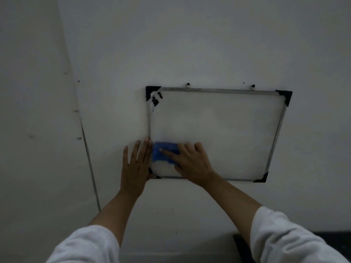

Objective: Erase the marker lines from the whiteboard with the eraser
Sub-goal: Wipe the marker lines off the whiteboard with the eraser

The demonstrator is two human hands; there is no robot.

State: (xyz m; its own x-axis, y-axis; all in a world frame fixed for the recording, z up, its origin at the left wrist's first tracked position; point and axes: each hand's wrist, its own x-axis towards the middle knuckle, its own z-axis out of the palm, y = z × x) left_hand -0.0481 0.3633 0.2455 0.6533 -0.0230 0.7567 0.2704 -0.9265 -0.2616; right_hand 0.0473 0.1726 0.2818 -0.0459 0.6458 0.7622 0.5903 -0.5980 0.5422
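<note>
Right hand (pixel 191 164) presses the blue eraser (pixel 163 153) at the whiteboard's (pixel 218 130) lower-left corner; black marker smudges (pixel 156 99) sit straight above, top-left. Left hand (pixel 135 166) flat, fingers straight, steadying the frame.

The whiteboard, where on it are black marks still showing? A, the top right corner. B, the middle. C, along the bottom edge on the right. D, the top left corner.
D: the black marks sit just inside the top left corner of the whiteboard, while the right hand holds the blue eraser near the bottom left.
</note>
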